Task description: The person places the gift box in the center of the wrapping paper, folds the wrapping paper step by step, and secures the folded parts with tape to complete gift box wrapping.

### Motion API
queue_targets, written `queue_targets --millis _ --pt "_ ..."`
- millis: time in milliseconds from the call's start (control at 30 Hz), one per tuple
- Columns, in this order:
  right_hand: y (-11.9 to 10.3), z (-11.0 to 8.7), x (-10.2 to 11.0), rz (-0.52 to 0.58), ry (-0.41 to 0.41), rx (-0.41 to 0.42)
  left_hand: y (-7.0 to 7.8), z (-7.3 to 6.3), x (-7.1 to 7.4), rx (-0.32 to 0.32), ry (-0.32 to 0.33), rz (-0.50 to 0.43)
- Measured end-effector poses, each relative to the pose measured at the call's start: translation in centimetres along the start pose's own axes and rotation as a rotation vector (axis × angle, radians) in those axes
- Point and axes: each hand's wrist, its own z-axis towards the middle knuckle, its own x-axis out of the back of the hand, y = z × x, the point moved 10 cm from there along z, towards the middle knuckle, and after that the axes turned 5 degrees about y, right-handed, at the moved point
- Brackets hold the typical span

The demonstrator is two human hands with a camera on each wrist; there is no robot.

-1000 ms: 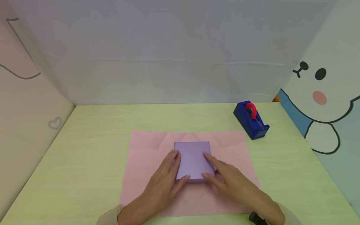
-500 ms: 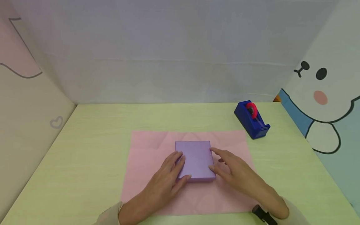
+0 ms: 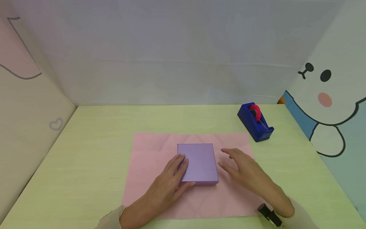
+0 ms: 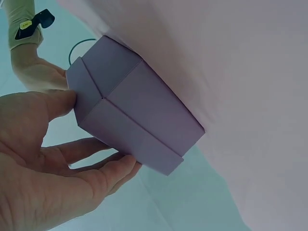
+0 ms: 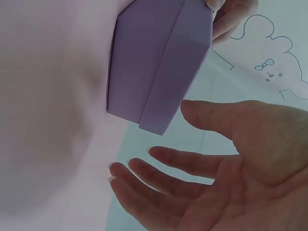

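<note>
**Left hand on the purple box, right hand apart**

We see the left hand holding the box at its near left corner, thumb on the near side, fingers along the left side, against the lid. The box lies just right of that hand, between it and the right hand. The right hand is wide, thumb and fingers spread apart, its tips near the box's right side yet clear of it. Beneath both hands we find a pink sheet, lying on the desk. Beyond the right hand, just beside the sheet's far right corner, stands a blue tape dispenser with a red roll.
</note>
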Motion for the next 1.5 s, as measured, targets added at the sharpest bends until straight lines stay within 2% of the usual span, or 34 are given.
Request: queue_targets --millis 133,400,600,967,1167,1500 --pt "0.7 0.2 0.3 -0.035 0.013 -0.019 -0.1 -0.1 -0.1 0.001 -0.003 0.003" --pt "3.5 0.7 1.1 -0.137 0.007 -0.125 -0.2 0.0 0.0 0.009 0.013 0.003" --pt "6.0 1.0 1.1 -0.177 -0.068 -0.204 -0.2 0.0 0.0 0.015 0.007 0.001" --pt "8.8 1.3 0.4 -0.155 -0.216 -0.329 -0.3 0.2 -0.2 0.017 0.0 0.017" --pt "9.6 1.7 0.5 -0.118 -0.239 -0.318 -0.4 0.2 -0.4 0.017 -0.009 0.01" --pt "10.8 2.4 0.6 -0.038 -0.229 -0.26 -0.5 0.3 -0.6 0.03 -0.015 0.008"
